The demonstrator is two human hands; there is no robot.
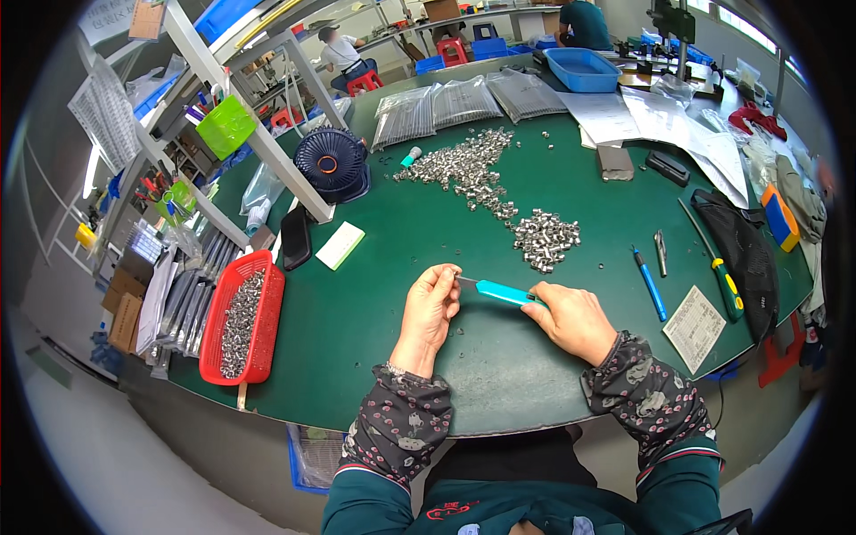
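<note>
Right hand (575, 319) grasps the rear of a turquoise-handled tool (505, 292), fingers wrapped round the handle end. Tool's long axis runs nearly level, rising slightly toward the person's left, so its thin metal tip (465, 280) points straight at the left hand (431, 308). Left hand is pinched shut at the fingertips, thumb against forefinger, right at the tip; whatever small piece sits in the pinch is too small to tell. Both hands hover just over the green table (357, 339), left hand nearer the tip, right hand behind the handle, the two well in line.

Beyond the hands, a small heap of metal sleeves (546, 239) lies just past the tool, closer to the right hand. Further out a longer scatter of the same parts (464, 165). To the left, a red basket (241, 321) filled with them at the table edge. To the right, a blue pen (650, 283) and a green-handled screwdriver (724, 283). Far back, a blue tray (581, 69)
</note>
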